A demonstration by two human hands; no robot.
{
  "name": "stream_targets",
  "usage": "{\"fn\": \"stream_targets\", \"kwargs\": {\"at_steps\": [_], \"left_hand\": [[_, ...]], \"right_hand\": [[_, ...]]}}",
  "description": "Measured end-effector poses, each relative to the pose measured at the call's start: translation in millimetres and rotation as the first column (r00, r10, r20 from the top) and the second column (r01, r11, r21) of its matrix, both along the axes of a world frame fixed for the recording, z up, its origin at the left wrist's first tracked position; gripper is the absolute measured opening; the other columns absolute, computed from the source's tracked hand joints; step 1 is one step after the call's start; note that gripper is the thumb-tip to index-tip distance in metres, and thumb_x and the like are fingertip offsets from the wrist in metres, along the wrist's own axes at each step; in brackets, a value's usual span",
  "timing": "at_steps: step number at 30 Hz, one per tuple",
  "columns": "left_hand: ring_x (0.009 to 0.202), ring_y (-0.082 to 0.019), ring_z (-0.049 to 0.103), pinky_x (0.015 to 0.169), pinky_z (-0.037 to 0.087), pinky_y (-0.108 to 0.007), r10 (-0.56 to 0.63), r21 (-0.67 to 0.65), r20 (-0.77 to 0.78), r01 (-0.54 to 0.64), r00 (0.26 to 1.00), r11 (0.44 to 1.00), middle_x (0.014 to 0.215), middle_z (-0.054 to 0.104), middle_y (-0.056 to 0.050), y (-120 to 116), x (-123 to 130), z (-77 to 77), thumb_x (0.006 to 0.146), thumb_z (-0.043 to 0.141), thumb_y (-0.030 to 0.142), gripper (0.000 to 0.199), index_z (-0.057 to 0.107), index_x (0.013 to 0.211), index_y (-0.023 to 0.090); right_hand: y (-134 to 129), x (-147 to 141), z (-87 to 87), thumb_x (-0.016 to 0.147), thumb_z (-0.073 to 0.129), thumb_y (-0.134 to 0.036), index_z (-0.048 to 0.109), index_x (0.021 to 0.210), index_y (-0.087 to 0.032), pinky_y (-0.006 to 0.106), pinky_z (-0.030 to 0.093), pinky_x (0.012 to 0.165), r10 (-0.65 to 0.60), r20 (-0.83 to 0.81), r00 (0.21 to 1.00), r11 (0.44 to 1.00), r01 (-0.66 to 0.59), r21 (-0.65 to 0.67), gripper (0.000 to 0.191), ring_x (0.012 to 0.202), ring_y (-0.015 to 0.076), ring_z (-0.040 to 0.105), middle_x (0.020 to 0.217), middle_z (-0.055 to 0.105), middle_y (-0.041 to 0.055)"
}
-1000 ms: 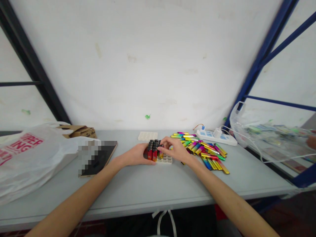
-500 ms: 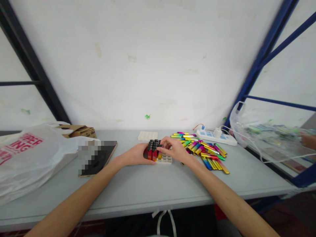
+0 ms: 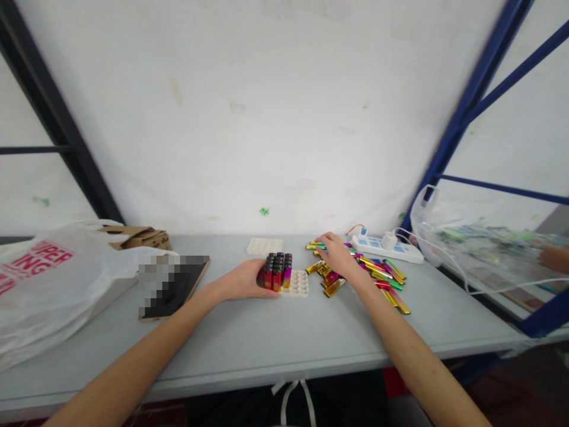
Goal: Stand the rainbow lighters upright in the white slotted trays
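Observation:
Several upright lighters [image 3: 277, 271] with black tops and red, orange and purple bodies stand together at the left part of a white tray with round holes [image 3: 299, 283]. My left hand [image 3: 246, 279] is wrapped round the left side of this group, thumb at the front. The tray's right part shows bare holes. My right hand [image 3: 333, 252] is over the left edge of a loose pile of shiny, many-coloured lighters [image 3: 380, 270], its fingertips at a green and gold one. Whether it grips that one is unclear.
Behind the group lies a second white holed tray [image 3: 265, 246]. A dark tablet-like object [image 3: 178, 287] and a white plastic bag [image 3: 66, 284] are on the left. A white power strip [image 3: 389, 248] with cables lies behind the pile. Another person's hand [image 3: 553, 258] shows at far right.
My right hand has moved from the lighter group to the pile on the right. A purple and yellow lighter now shows upright at the group's right side. My left hand stays round the group.

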State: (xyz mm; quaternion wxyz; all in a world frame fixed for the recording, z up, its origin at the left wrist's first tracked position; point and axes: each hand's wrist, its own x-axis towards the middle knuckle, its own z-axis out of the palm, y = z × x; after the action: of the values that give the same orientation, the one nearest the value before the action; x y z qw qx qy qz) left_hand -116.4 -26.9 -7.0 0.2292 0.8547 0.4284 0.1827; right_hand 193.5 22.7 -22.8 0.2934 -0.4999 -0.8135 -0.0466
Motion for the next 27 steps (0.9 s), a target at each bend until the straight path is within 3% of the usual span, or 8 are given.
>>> {"fn": "stream_targets", "kwargs": {"at_steps": [4, 8, 13, 21, 24, 27], "left_hand": [[0.099, -0.032, 0.068, 0.083, 0.054, -0.037, -0.001, -0.015, 0.009, 0.001, 1.0, 1.0, 0.109, 0.075, -0.006, 0, -1, -0.7, 0.065, 0.082, 0.063, 0.068, 0.068, 0.114, 0.019], [0.098, -0.032, 0.068, 0.082, 0.054, -0.037, 0.0, -0.017, 0.008, 0.0, 1.0, 1.0, 0.107, 0.075, -0.006, 1, -1, -1.3, 0.065, 0.081, 0.064, 0.069, 0.068, 0.114, 0.019], [0.096, -0.032, 0.068, 0.082, 0.053, -0.037, 0.003, 0.003, -0.006, -0.003, 1.0, 1.0, 0.107, 0.075, -0.007, 2, -2, -2.8, 0.065, 0.081, 0.065, 0.068, 0.067, 0.112, 0.019], [0.097, -0.031, 0.069, 0.084, 0.053, -0.037, -0.01, 0.013, 0.002, 0.01, 1.0, 1.0, 0.108, 0.075, -0.006, 1, -2, -1.3, 0.066, 0.083, 0.061, 0.067, 0.067, 0.116, 0.019], [0.095, -0.03, 0.069, 0.084, 0.054, -0.036, -0.015, -0.005, 0.017, 0.015, 1.0, 1.0, 0.107, 0.075, -0.005, 1, -2, -1.5, 0.066, 0.083, 0.059, 0.063, 0.067, 0.113, 0.019], [0.095, -0.031, 0.069, 0.084, 0.054, -0.037, 0.001, 0.003, 0.002, -0.001, 1.0, 1.0, 0.108, 0.075, -0.007, 2, -2, -2.8, 0.065, 0.083, 0.062, 0.066, 0.068, 0.111, 0.018]], "right_hand": [[6, 11, -13.6, 0.101, 0.052, -0.023, 0.064, 0.131, -0.011, 0.043, 0.04, 0.113, -0.024, 0.174, 0.984, 0.99, 0.048, -0.136, 0.035, 0.13, 0.029, 0.056, 0.137, 0.062, 0.0204], [5, 10, -11.4, 0.104, 0.046, -0.026, 0.071, 0.119, -0.013, 0.041, 0.045, 0.105, 0.018, 0.225, 0.974, 0.975, 0.033, -0.221, 0.031, 0.119, 0.0279, 0.064, 0.127, 0.069, 0.0179], [1, 8, 0.0, 0.094, 0.065, -0.025, 0.073, 0.108, -0.015, 0.037, 0.047, 0.097, 0.003, 0.218, 0.976, 0.975, 0.046, -0.218, 0.02, 0.109, 0.0283, 0.066, 0.112, 0.073, 0.0155], [-2, 8, 2.6, 0.095, 0.064, -0.023, 0.074, 0.1, -0.017, 0.036, 0.045, 0.098, 0.058, 0.209, 0.976, 0.979, -0.015, -0.202, 0.012, 0.108, 0.027, 0.066, 0.109, 0.072, 0.0141], [-2, 4, 2.2, 0.1, 0.057, -0.023, 0.068, 0.105, -0.016, 0.034, 0.046, 0.092, 0.005, 0.127, 0.992, 0.987, 0.015, -0.159, 0.014, 0.104, 0.0258, 0.067, 0.109, 0.073, 0.0152], [-4, 0, 6.2, 0.106, 0.044, -0.029, 0.058, 0.119, -0.017, 0.03, 0.047, 0.079, -0.002, -0.131, 0.991, 0.99, -0.016, -0.139, 0.023, 0.085, 0.0217, 0.069, 0.093, 0.075, 0.009]]}}
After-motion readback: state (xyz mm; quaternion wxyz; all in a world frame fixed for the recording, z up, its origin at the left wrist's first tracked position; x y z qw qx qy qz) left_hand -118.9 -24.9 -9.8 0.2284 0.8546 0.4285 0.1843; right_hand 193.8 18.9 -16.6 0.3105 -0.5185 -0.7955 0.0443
